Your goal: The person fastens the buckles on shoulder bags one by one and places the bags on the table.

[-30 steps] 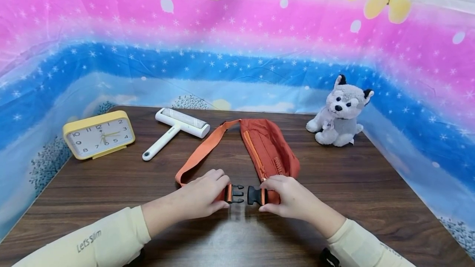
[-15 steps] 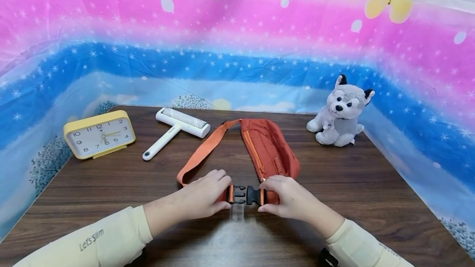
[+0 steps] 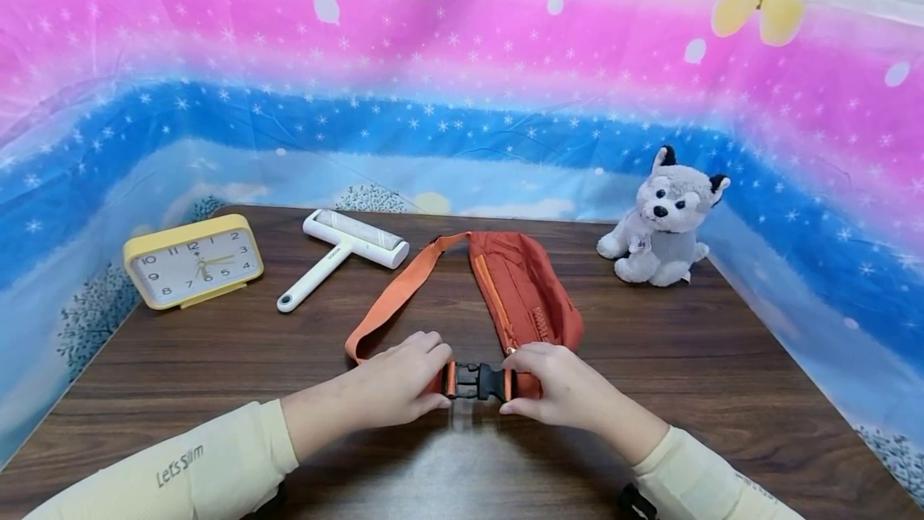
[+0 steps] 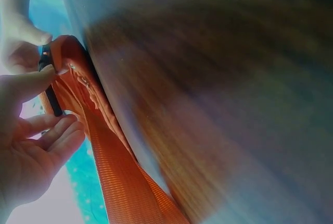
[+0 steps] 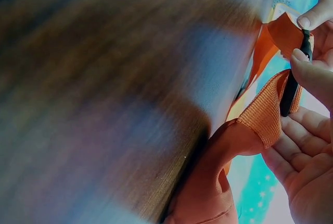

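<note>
A rust-orange waist bag (image 3: 523,287) lies on the table, its orange strap (image 3: 393,295) looping round to the left. My left hand (image 3: 400,379) pinches the pronged half of a black buckle (image 3: 468,381) between thumb and fingers. From the other side my right hand (image 3: 563,383) pinches the socket half (image 3: 492,383). The prong tips are inside the socket, while part of the prongs still shows between the halves. In the left wrist view the strap (image 4: 117,172) hangs down past my fingers. The right wrist view has orange webbing (image 5: 265,109) running from the buckle to the bag.
On the left of the wooden table (image 3: 462,464) stands a yellow alarm clock (image 3: 195,262). A white lint roller (image 3: 342,255) lies beside it. At the back right sits a grey plush husky (image 3: 664,219). A printed cloth (image 3: 462,103) surrounds the table's far sides.
The two buckle halves have come together: a gap stood between them a second ago, and the prongs now enter the socket. Left hand shifted slightly right, right hand slightly left.
</note>
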A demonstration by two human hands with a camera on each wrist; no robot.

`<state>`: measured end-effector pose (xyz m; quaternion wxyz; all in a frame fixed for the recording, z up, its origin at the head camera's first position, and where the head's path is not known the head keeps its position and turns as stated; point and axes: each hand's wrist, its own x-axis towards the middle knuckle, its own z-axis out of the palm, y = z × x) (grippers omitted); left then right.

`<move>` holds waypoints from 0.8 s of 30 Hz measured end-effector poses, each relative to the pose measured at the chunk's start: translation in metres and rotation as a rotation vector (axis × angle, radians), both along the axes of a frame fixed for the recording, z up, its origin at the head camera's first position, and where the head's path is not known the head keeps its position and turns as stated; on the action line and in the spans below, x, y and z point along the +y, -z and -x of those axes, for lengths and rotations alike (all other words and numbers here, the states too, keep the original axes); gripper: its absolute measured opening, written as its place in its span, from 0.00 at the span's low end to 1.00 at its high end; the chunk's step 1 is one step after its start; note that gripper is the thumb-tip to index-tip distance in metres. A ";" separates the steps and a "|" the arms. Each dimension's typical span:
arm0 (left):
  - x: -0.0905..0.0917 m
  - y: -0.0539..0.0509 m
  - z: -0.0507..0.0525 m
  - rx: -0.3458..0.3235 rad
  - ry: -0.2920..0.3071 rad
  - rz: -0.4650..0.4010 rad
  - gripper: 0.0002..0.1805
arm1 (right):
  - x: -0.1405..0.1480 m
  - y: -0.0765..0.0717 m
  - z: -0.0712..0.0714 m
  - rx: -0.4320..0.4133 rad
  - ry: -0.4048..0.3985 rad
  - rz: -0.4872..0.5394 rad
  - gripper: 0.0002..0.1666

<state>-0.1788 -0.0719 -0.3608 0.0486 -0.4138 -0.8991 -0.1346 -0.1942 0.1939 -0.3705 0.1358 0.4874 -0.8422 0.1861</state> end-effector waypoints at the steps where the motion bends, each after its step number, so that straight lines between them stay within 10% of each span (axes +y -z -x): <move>1: 0.000 0.000 0.000 -0.002 0.000 0.000 0.21 | 0.000 0.000 0.000 -0.002 0.000 -0.001 0.22; 24: 0.002 0.000 0.001 -0.014 0.003 0.000 0.22 | -0.001 0.000 0.001 -0.014 -0.019 0.003 0.21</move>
